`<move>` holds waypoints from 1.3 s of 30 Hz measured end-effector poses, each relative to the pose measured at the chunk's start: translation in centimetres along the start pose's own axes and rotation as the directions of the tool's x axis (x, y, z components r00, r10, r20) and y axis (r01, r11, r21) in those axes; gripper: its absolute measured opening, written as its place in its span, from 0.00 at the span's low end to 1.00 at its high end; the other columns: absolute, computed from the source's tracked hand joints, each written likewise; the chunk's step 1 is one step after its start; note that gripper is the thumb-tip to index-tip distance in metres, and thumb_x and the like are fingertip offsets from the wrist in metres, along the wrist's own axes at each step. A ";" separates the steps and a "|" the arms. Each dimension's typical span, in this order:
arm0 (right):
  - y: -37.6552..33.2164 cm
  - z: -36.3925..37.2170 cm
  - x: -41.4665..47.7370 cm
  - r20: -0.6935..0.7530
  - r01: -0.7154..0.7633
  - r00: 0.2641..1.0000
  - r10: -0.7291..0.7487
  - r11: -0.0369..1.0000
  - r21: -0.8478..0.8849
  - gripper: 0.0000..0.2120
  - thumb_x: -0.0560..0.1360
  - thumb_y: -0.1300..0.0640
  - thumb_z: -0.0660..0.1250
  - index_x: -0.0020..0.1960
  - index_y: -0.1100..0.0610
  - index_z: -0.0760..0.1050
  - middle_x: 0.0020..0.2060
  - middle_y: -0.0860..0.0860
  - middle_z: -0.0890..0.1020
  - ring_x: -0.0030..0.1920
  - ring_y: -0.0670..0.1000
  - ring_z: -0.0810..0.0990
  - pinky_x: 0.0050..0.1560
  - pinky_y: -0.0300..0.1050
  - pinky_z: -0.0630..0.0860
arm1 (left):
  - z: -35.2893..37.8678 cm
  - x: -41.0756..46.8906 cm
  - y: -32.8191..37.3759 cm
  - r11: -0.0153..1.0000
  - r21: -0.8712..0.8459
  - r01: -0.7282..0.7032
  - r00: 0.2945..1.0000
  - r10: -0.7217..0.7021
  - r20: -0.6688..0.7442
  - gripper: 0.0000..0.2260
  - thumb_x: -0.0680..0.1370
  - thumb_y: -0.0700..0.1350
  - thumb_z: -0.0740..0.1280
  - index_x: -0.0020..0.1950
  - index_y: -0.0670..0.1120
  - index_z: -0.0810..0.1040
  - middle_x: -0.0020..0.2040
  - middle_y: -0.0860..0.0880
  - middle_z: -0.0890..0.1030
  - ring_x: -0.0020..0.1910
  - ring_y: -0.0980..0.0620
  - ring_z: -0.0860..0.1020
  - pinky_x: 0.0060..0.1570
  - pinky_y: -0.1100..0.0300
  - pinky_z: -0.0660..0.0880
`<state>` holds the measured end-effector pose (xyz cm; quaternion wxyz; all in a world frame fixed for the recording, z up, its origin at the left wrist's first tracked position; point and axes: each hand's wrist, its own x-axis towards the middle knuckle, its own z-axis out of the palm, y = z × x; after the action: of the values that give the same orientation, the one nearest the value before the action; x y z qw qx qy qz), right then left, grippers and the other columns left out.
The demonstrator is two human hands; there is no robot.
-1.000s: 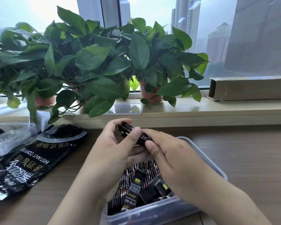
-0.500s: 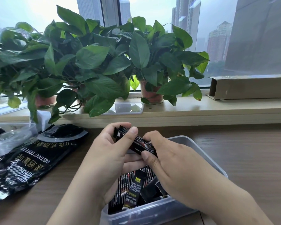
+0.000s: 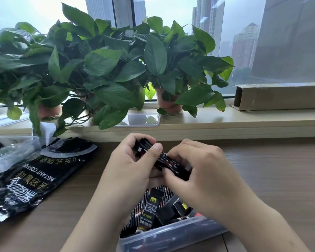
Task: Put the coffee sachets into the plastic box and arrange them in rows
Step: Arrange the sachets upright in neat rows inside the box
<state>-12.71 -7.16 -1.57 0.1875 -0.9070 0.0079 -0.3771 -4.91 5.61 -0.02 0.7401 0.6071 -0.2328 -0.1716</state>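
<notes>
The left hand (image 3: 127, 171) curls round the 10 o'clock end of a bundle of coffee sachets (image 3: 165, 159), thumb pressed on top. The right hand (image 3: 204, 176) pinches its 4 o'clock end. The bundle sits above the plastic box (image 3: 173, 235), at 6 o'clock on the surface (image 3: 273, 179), where loose sachets (image 3: 152, 206) lie jumbled.

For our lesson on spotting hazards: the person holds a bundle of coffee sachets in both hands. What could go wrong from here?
1. The bundle of coffee sachets, pinched between the left hand and right hand, may fan apart and spill.
2. Loose sachets lying askew in the plastic box could block a neat row.
</notes>
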 end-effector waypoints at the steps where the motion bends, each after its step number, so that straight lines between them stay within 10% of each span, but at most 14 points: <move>1: 0.1 -0.3 0.0 -0.001 -0.026 1.000 0.026 1.000 0.014 0.04 0.68 0.51 0.69 0.41 0.51 0.80 0.33 0.42 0.77 0.33 0.45 0.75 0.36 0.42 0.75 | 0.1 0.0 0.0 1.000 -0.005 0.006 1.000 -0.006 -0.001 0.07 0.79 0.43 0.68 0.57 0.48 0.77 0.42 0.42 0.85 0.35 0.44 0.86 0.32 0.56 0.82; 5: 1.7 -3.1 0.1 -0.066 -0.256 0.963 0.260 0.965 0.055 0.03 0.68 0.51 0.73 0.39 0.50 0.82 0.29 0.44 0.81 0.32 0.45 0.79 0.33 0.40 0.74 | -0.2 0.3 0.3 0.996 0.078 -0.040 0.992 0.049 -0.114 0.12 0.80 0.50 0.66 0.63 0.53 0.73 0.50 0.45 0.86 0.41 0.45 0.87 0.41 0.47 0.84; 10: 4.9 -5.3 -0.1 -0.167 -0.515 0.809 0.564 0.816 0.260 0.05 0.69 0.51 0.75 0.36 0.49 0.83 0.30 0.42 0.84 0.32 0.45 0.82 0.36 0.42 0.76 | -1.2 0.9 -0.8 0.848 0.472 -0.242 0.944 0.317 -0.086 0.06 0.79 0.43 0.68 0.43 0.50 0.81 0.38 0.52 0.87 0.40 0.53 0.86 0.48 0.43 0.82; 14: 5.1 -4.9 -0.3 -0.139 -0.568 0.754 0.642 0.743 0.354 0.04 0.70 0.54 0.75 0.37 0.52 0.84 0.30 0.46 0.85 0.35 0.50 0.84 0.41 0.48 0.81 | -0.8 0.9 -0.6 0.568 0.732 -0.376 0.910 0.375 0.176 0.06 0.76 0.47 0.71 0.39 0.54 0.84 0.34 0.60 0.84 0.34 0.61 0.81 0.39 0.63 0.78; 23: 6.0 -3.6 -0.8 -0.093 -0.596 0.757 0.647 0.741 0.309 0.05 0.69 0.52 0.75 0.36 0.51 0.83 0.29 0.44 0.84 0.33 0.45 0.81 0.39 0.43 0.79 | 5.3 2.3 0.0 -0.128 0.874 -0.469 0.872 -0.225 0.435 0.24 0.74 0.69 0.64 0.37 0.48 0.76 0.35 0.51 0.77 0.34 0.53 0.74 0.33 0.57 0.72; 28: 6.4 -3.4 -0.9 -0.088 -0.584 0.769 0.634 0.751 0.307 0.03 0.70 0.53 0.74 0.38 0.51 0.84 0.29 0.45 0.83 0.33 0.44 0.80 0.37 0.42 0.78 | 7.3 2.3 -1.2 -0.198 0.811 -0.551 0.825 -0.275 0.493 0.24 0.73 0.63 0.69 0.30 0.46 0.67 0.30 0.50 0.71 0.29 0.52 0.68 0.27 0.58 0.63; 35: 6.6 -3.2 -1.1 -0.086 -0.579 0.778 0.622 0.764 0.286 0.04 0.70 0.52 0.74 0.37 0.51 0.83 0.28 0.44 0.83 0.30 0.40 0.78 0.31 0.33 0.70 | 6.5 3.6 -0.9 -0.021 0.863 -0.504 0.820 -0.324 0.471 0.17 0.70 0.56 0.76 0.38 0.43 0.78 0.36 0.45 0.79 0.36 0.45 0.77 0.35 0.55 0.73; 39: 6.6 -3.3 -1.1 -0.077 -0.581 0.778 0.623 0.761 0.288 0.04 0.70 0.52 0.74 0.38 0.51 0.83 0.29 0.43 0.82 0.30 0.40 0.78 0.32 0.34 0.70 | 4.2 4.2 1.4 0.037 0.879 -0.475 0.842 -0.271 0.467 0.15 0.69 0.55 0.78 0.34 0.52 0.74 0.32 0.55 0.76 0.31 0.56 0.73 0.33 0.61 0.66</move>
<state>-14.93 -14.21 -2.42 0.4094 -0.7898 0.2682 -0.3697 -3.80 0.22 2.55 0.0255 0.8513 -0.5204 -0.0614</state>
